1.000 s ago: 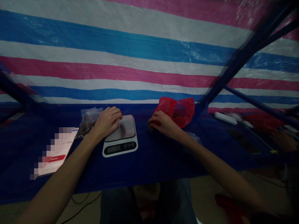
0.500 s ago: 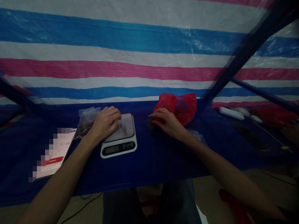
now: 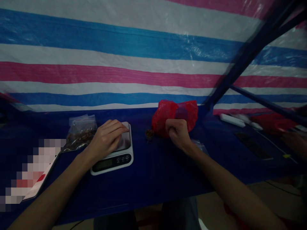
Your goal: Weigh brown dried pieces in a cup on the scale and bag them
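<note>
My left hand (image 3: pixel 109 135) hovers over or rests on the steel plate of a white digital kitchen scale (image 3: pixel 112 164). Its fingers are loosely bent and point right, with nothing visible in them. My right hand (image 3: pixel 177 132) is closed at the front of a red plastic bag (image 3: pixel 160 116); what its curled fingers hold, if anything, is hidden. Between the scale and the bag stands a small clear cup (image 3: pixel 149 136) filled with brown bits. Left of the scale lie clear zip bags (image 3: pixel 81 135) with dark brown dried pieces inside.
A phone (image 3: pixel 35 188), partly pixelated, lies at the left. Flat clear bags (image 3: pixel 200 146) lie under my right wrist. Farther right are a dark flat slab (image 3: pixel 253 145), a white power strip (image 3: pixel 232 120) and a co-worker's hand (image 3: pixel 294 139). Blue metal posts and a striped sheet close off the back.
My right hand has left the small cup, moved right to the red bag and closed. My left hand stays at the scale, its fingers a little straighter. The view has shifted slightly.
</note>
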### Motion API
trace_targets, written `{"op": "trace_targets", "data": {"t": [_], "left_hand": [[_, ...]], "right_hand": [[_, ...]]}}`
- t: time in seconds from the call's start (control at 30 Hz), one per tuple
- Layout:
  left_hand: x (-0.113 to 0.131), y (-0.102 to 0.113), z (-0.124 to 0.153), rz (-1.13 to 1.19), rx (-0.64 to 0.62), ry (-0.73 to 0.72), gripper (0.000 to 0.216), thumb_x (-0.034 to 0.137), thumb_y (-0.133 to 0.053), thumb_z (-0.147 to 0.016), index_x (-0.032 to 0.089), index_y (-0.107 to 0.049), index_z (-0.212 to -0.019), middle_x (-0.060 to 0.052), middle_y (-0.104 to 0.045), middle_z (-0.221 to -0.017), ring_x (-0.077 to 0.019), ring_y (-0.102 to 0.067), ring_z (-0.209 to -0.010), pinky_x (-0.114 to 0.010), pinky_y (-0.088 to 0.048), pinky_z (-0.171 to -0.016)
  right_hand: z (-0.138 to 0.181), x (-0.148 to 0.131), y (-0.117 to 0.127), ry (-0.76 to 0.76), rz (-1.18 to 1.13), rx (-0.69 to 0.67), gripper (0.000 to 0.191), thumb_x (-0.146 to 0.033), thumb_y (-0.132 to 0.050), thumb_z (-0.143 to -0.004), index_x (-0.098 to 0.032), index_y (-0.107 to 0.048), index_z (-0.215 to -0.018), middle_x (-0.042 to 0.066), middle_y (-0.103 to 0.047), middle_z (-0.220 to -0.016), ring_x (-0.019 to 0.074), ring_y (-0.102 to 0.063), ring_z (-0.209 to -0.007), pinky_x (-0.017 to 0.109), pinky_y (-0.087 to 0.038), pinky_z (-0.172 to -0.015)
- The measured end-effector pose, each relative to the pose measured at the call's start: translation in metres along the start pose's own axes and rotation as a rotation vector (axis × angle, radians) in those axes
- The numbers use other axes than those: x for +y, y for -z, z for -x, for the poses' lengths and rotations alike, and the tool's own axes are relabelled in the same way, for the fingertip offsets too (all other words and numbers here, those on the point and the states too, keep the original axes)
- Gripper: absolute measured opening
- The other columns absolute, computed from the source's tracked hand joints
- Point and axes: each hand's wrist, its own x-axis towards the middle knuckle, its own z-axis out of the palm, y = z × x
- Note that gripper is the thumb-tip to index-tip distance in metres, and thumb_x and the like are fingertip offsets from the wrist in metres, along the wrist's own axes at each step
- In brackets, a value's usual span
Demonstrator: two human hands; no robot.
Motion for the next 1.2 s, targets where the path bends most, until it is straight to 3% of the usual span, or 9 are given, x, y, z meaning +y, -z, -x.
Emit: {"op": "trace_targets", "data": {"t": [0.1,0.17,0.27,0.37,0.5,0.6,0.93,1.1,1.2], "left_hand": [[-0.003,0.000,0.002,-0.021,0.015,0.032,0.026,0.004,-0.045,-0.089,0.016,-0.064,-0.104,-0.008,-0.069,-0.093,-0.0199,-0.060,-0.085,-0.034,-0.044,-0.073],[-0.007,0.001,0.004,-0.039,0.026,0.046,0.027,0.005,-0.045,-0.090,0.016,-0.063,-0.106,-0.007,-0.069,-0.092,-0.0200,-0.060,-0.083,-0.034,-0.043,-0.071],[-0.014,0.004,0.006,-0.076,0.057,0.082,0.028,0.006,-0.045,-0.089,0.016,-0.064,-0.107,-0.007,-0.070,-0.090,-0.0208,-0.060,-0.082,-0.035,-0.043,-0.072],[-0.019,0.006,0.006,-0.110,0.092,0.136,0.027,0.007,-0.044,-0.088,0.016,-0.066,-0.102,-0.006,-0.069,-0.087,-0.0213,-0.061,-0.082,-0.037,-0.043,-0.073],[-0.021,0.003,0.007,-0.097,0.124,0.202,0.027,0.008,-0.044,-0.087,0.018,-0.068,-0.094,-0.005,-0.067,-0.083,-0.0210,-0.060,-0.082,-0.037,-0.045,-0.077],[-0.024,-0.003,0.009,-0.069,0.158,0.266,0.028,0.007,-0.044,-0.084,0.019,-0.068,-0.091,-0.004,-0.066,-0.082,-0.0204,-0.060,-0.082,-0.036,-0.045,-0.079],[-0.053,-0.011,0.021,0.051,0.309,0.508,0.027,0.009,-0.046,-0.085,0.020,-0.070,-0.090,-0.003,-0.067,-0.082,-0.0193,-0.059,-0.082,-0.034,-0.044,-0.083],[-0.059,-0.015,0.021,0.256,0.421,0.637,0.027,0.014,-0.045,-0.089,0.021,-0.071,-0.090,-0.005,-0.067,-0.083,-0.0191,-0.060,-0.079,-0.032,-0.045,-0.078],[-0.059,-0.017,0.018,0.404,0.497,0.703,0.025,0.014,-0.046,-0.088,0.021,-0.070,-0.089,-0.005,-0.067,-0.081,-0.0187,-0.060,-0.079,-0.032,-0.047,-0.077]], "right_hand": [[0.000,-0.001,-0.004,-0.009,0.012,-0.056,0.023,0.002,-0.037,-0.066,-0.019,-0.044,-0.057,-0.003,-0.046,-0.055,0.0095,-0.045,-0.051,0.024,-0.032,-0.053],[0.000,-0.003,-0.009,-0.014,0.065,-0.122,0.024,-0.001,-0.043,-0.077,-0.018,-0.060,-0.078,0.001,-0.060,-0.075,0.0124,-0.056,-0.066,0.024,-0.041,-0.062],[0.003,-0.010,-0.016,-0.018,0.137,-0.171,0.024,-0.014,-0.052,-0.089,-0.020,-0.062,-0.110,0.006,-0.063,-0.102,0.0164,-0.061,-0.086,0.027,-0.048,-0.073],[0.011,-0.022,-0.022,0.090,0.100,-0.246,0.023,-0.014,-0.050,-0.092,-0.020,-0.062,-0.111,0.006,-0.061,-0.101,0.0160,-0.060,-0.087,0.027,-0.049,-0.074],[0.027,-0.039,-0.034,0.344,0.118,-0.515,0.038,-0.010,-0.049,-0.090,-0.020,-0.060,-0.125,0.006,-0.061,-0.101,0.0164,-0.059,-0.087,0.027,-0.046,-0.072],[0.036,-0.044,-0.045,0.397,0.195,-0.631,0.046,-0.011,-0.049,-0.091,-0.021,-0.057,-0.135,0.005,-0.062,-0.096,0.0166,-0.058,-0.083,0.027,-0.043,-0.068],[0.042,-0.040,-0.064,0.435,0.229,-0.581,0.051,-0.007,-0.048,-0.089,-0.022,-0.059,-0.135,0.004,-0.067,-0.093,0.0147,-0.060,-0.077,0.025,-0.041,-0.068],[0.038,-0.037,-0.067,0.403,0.183,-0.540,0.049,-0.005,-0.048,-0.086,-0.018,-0.065,-0.130,0.008,-0.074,-0.109,0.0181,-0.067,-0.090,0.029,-0.048,-0.083],[0.036,-0.038,-0.067,0.389,0.204,-0.531,0.050,-0.003,-0.048,-0.084,-0.019,-0.069,-0.126,0.009,-0.076,-0.107,0.0192,-0.070,-0.090,0.032,-0.050,-0.086]]}}
